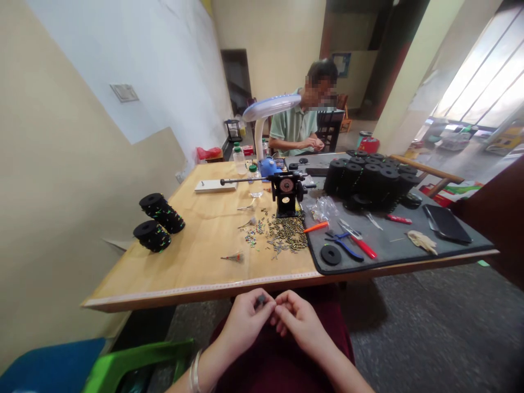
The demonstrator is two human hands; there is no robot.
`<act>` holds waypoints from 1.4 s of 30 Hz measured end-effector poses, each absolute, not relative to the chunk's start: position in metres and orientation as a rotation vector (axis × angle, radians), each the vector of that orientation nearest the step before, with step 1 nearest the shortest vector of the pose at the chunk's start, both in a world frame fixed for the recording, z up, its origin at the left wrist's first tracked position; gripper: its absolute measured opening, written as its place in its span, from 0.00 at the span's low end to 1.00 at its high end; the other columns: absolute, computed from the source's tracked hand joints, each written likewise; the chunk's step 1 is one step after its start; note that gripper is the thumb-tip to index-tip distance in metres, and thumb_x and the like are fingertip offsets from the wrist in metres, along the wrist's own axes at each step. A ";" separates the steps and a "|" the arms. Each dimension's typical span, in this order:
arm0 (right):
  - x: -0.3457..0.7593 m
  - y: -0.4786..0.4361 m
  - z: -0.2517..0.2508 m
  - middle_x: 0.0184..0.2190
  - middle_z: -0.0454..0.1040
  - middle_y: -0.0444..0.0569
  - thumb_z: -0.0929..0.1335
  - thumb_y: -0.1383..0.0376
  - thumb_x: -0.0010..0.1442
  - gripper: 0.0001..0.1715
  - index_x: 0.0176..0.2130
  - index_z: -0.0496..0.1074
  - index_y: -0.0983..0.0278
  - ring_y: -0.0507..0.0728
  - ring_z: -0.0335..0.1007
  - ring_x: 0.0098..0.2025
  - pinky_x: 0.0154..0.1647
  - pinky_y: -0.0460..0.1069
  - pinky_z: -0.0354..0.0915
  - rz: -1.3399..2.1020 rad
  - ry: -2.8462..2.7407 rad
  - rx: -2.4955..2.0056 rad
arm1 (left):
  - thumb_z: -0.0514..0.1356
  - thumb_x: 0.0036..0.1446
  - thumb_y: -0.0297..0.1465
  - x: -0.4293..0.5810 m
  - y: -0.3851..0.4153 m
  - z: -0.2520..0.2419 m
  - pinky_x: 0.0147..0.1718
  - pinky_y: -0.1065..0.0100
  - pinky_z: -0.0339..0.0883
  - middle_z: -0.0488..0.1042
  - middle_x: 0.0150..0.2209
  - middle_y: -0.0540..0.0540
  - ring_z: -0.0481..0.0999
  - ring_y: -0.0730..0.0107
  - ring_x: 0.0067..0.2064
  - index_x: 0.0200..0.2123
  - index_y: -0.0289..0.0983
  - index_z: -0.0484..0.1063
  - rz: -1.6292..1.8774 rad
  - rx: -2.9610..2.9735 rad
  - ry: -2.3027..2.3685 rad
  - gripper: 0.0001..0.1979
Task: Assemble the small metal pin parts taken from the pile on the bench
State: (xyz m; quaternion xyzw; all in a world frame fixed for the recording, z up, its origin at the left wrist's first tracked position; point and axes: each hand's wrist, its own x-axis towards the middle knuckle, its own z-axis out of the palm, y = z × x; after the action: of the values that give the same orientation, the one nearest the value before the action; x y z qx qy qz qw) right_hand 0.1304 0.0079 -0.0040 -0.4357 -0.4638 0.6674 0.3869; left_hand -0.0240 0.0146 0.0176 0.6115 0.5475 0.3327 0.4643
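Observation:
My left hand (pixel 249 317) is closed above my lap, just in front of the table edge. A small dark piece (pixel 261 299) shows between its thumb and curled fingers; its kind is too small to tell. My right hand (pixel 298 316) is closed too, thumb and fingertips pinched right against the left fingertips. Whatever lies in that pinch is hidden. Beyond the hands, a spread of small brass-coloured metal parts (pixel 289 232) covers part of the wooden table (pixel 196 240). A small pointed item with a red part (pixel 233 257) lies nearer to me.
A black winding machine (pixel 286 191) and a lamp (pixel 272 107) stand mid-table. Black spools (pixel 158 210) stand left, many more (pixel 370 180) right. On the grey mat (pixel 388 245) lie blue-handled pliers (pixel 347 246) and a foam ring (pixel 331 254). Opposite sits another person (pixel 292 128).

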 end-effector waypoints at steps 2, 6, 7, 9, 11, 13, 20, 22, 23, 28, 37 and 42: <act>0.129 0.006 -0.004 0.16 0.69 0.40 0.68 0.52 0.55 0.18 0.29 0.65 0.64 0.47 0.58 0.15 0.17 0.42 0.54 1.611 -1.317 -1.175 | 0.58 0.54 0.35 -0.024 0.014 0.018 0.28 0.71 0.60 0.74 0.24 0.47 0.70 0.68 0.27 0.26 0.35 0.73 0.813 1.561 1.357 0.10; 0.127 0.002 -0.006 0.10 0.62 0.35 0.65 0.55 0.58 0.16 0.26 0.63 0.63 0.46 0.53 0.12 0.17 0.42 0.50 1.450 -1.431 -1.192 | 0.57 0.55 0.34 -0.031 0.016 0.025 0.27 0.71 0.60 0.75 0.24 0.47 0.71 0.67 0.27 0.26 0.36 0.74 0.762 1.703 1.379 0.10; 0.128 0.002 -0.007 0.09 0.60 0.34 0.64 0.53 0.59 0.17 0.26 0.62 0.62 0.46 0.51 0.11 0.16 0.42 0.48 1.438 -1.405 -1.191 | 0.57 0.55 0.34 -0.035 0.019 0.028 0.27 0.71 0.60 0.75 0.24 0.47 0.71 0.67 0.27 0.26 0.36 0.74 0.755 1.763 1.406 0.10; 0.129 0.003 -0.012 0.08 0.54 0.31 0.64 0.49 0.57 0.20 0.26 0.59 0.61 0.45 0.46 0.10 0.13 0.42 0.43 1.455 -1.311 -1.191 | 0.56 0.57 0.35 -0.048 0.028 0.034 0.27 0.70 0.60 0.75 0.24 0.47 0.71 0.66 0.26 0.27 0.38 0.73 0.746 1.908 1.510 0.11; 0.130 0.005 -0.019 0.08 0.51 0.30 0.65 0.44 0.54 0.24 0.26 0.58 0.61 0.45 0.43 0.09 0.11 0.42 0.40 1.492 -1.210 -1.183 | 0.54 0.58 0.33 -0.065 0.042 0.038 0.29 0.68 0.61 0.75 0.25 0.46 0.73 0.64 0.28 0.28 0.38 0.73 0.707 2.066 1.648 0.11; 0.131 0.008 -0.025 0.09 0.50 0.29 0.66 0.41 0.51 0.27 0.27 0.58 0.61 0.44 0.42 0.09 0.09 0.41 0.38 1.518 -1.129 -1.172 | 0.52 0.58 0.31 -0.081 0.056 0.041 0.33 0.66 0.63 0.77 0.29 0.45 0.75 0.61 0.32 0.30 0.38 0.73 0.624 2.198 1.742 0.10; 0.135 0.011 -0.032 0.07 0.51 0.29 0.69 0.43 0.48 0.27 0.28 0.64 0.64 0.43 0.41 0.08 0.11 0.41 0.35 1.529 -0.996 -1.178 | 0.58 0.52 0.27 -0.093 0.076 0.040 0.47 0.59 0.66 0.76 0.42 0.42 0.73 0.57 0.46 0.41 0.39 0.73 0.576 2.448 1.681 0.11; 0.136 0.010 -0.029 0.06 0.52 0.30 0.69 0.43 0.48 0.27 0.29 0.65 0.64 0.43 0.41 0.08 0.11 0.41 0.36 1.542 -0.960 -1.182 | 0.59 0.52 0.28 -0.086 0.071 0.043 0.49 0.57 0.64 0.76 0.44 0.41 0.71 0.55 0.49 0.42 0.39 0.73 0.676 2.477 1.630 0.12; 0.136 0.010 -0.026 0.06 0.55 0.31 0.70 0.43 0.48 0.28 0.29 0.65 0.64 0.43 0.41 0.08 0.11 0.40 0.37 1.558 -0.941 -1.184 | 0.59 0.53 0.29 -0.082 0.068 0.045 0.50 0.55 0.64 0.76 0.43 0.41 0.71 0.54 0.49 0.42 0.38 0.73 0.730 2.469 1.615 0.12; 0.139 0.009 -0.012 0.31 0.77 0.51 0.72 0.45 0.44 0.27 0.28 0.69 0.66 0.48 0.64 0.18 0.12 0.40 0.53 1.558 -0.896 -1.159 | 0.57 0.56 0.34 -0.058 0.050 0.057 0.44 0.58 0.68 0.77 0.38 0.41 0.74 0.56 0.43 0.38 0.39 0.74 0.860 2.266 1.519 0.08; 0.146 0.008 -0.013 0.18 0.60 0.39 0.71 0.48 0.47 0.23 0.24 0.65 0.63 0.49 0.53 0.20 0.20 0.44 0.53 1.389 -1.002 -1.212 | 0.60 0.52 0.32 -0.023 0.076 0.053 0.37 0.66 0.69 0.80 0.34 0.45 0.78 0.61 0.37 0.34 0.39 0.76 0.823 2.093 1.359 0.07; 0.151 0.006 -0.011 0.19 0.54 0.39 0.70 0.52 0.48 0.20 0.21 0.61 0.63 0.50 0.48 0.24 0.25 0.45 0.51 1.312 -1.024 -1.228 | 0.58 0.54 0.29 0.002 0.111 0.051 0.39 0.66 0.67 0.79 0.34 0.44 0.76 0.63 0.36 0.34 0.37 0.76 0.743 2.250 1.353 0.07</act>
State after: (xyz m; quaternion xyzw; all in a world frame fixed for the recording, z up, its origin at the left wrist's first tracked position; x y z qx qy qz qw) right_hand 0.1512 0.0062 -0.0109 -0.5102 -0.4256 0.5450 0.5113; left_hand 0.0025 0.1115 0.0506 0.8072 0.4852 0.2665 0.2050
